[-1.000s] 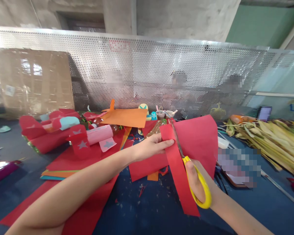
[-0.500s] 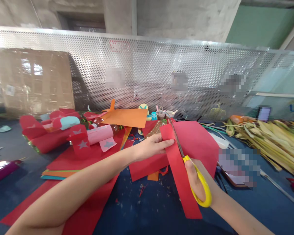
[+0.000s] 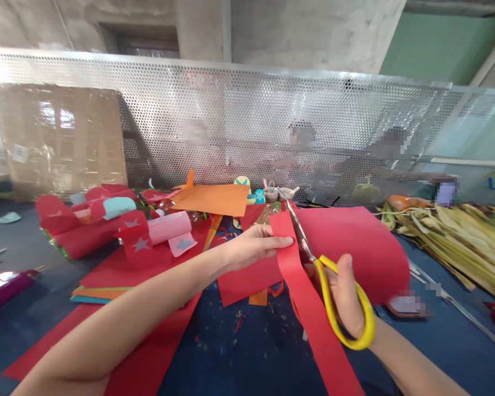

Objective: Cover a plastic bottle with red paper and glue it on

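Note:
My left hand (image 3: 258,247) pinches the far end of a long red paper strip (image 3: 315,313), thumb and fingers closed on it. The strip slants down toward the near edge of the view. In my right hand (image 3: 346,302) is a pair of scissors with yellow handles (image 3: 328,300), its thumb through one loop and the handles spread apart. The blades point away from me and lie between the strip and a larger red paper sheet (image 3: 355,242), which bulges to the right. Whether strip and sheet still join at the blade tips is hard to see.
Red paper models with stars (image 3: 86,234) stand at left beside stacked coloured sheets (image 3: 107,292). An orange sheet (image 3: 214,199) lies ahead. Dried husks (image 3: 449,236) and a phone (image 3: 410,305) are at right. Behind stand a cardboard box (image 3: 60,143) and a perforated metal panel (image 3: 247,99).
The scissor handles have spread apart and my right hand has shifted slightly right. The large red sheet has swung right and curled, over part of the phone. My left hand stays in place.

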Demonstrator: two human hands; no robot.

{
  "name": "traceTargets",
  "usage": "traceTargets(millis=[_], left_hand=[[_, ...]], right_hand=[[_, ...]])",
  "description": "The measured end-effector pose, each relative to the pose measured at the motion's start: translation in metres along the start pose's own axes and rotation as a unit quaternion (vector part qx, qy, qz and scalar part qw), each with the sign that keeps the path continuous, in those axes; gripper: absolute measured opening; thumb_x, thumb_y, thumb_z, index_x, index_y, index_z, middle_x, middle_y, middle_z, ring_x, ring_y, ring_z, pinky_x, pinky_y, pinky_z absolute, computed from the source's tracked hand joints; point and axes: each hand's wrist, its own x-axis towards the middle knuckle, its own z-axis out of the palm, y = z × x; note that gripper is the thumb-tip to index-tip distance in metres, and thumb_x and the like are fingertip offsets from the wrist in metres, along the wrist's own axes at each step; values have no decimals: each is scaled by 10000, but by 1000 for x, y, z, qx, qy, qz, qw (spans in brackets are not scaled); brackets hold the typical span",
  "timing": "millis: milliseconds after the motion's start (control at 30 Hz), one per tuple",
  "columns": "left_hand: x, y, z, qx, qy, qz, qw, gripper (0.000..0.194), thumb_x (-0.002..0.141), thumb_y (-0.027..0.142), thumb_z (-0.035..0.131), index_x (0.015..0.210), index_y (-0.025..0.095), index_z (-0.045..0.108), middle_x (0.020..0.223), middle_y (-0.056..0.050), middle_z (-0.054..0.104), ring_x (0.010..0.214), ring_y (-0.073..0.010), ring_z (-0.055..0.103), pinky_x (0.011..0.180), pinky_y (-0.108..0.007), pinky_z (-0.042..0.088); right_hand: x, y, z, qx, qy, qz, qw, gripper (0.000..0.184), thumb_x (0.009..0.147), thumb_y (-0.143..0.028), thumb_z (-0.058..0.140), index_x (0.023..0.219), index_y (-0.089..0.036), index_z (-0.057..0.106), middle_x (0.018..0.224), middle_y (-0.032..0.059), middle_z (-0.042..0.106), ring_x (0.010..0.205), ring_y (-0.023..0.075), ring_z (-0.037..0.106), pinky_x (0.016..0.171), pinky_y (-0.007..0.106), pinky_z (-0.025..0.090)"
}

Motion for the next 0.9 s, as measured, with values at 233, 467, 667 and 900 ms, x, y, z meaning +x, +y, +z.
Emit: traceTargets(millis=[233, 467, 667, 900], left_hand=[[-4, -4, 7, -42, 2, -37, 998, 251, 651, 325, 833, 796, 142, 741, 824, -58, 750, 744, -141, 683, 779, -270, 521], [2, 1, 0, -12, 61, -6, 998, 202, 675, 263, 809, 753, 93, 731, 764, -80, 741, 704, -156, 690, 738, -264, 538], [13, 28, -34, -16, 305, 160, 939, 44, 761, 133, 676, 734, 99, 684, 649, -53, 713, 558, -140, 655, 598, -230, 527], [12, 56, -73, -61, 446, 264, 853, 145, 841, 112, 550, 713, 167, 590, 558, 25, 652, 504, -92, 609, 613, -186, 525]], right_hand=[[9, -14, -6, 201, -40, 152, 967, 767, 774, -838, 85, 538, -238, 499, 418, 44, 489, 340, 179, 478, 361, 307, 403], [9, -6, -1, 120, -29, 90, 988, 667, 793, -827, 119, 569, -252, 371, 472, -20, 406, 394, 135, 396, 384, 265, 383], [7, -1, -1, -284, -3, -3, 959, 470, 876, -600, 401, 563, -256, 329, 469, -14, 446, 433, 161, 489, 448, 281, 315], [-6, 3, 1, -498, -139, 24, 856, 378, 818, -527, 551, 590, -227, 515, 505, 69, 610, 449, 244, 609, 425, 286, 176]])
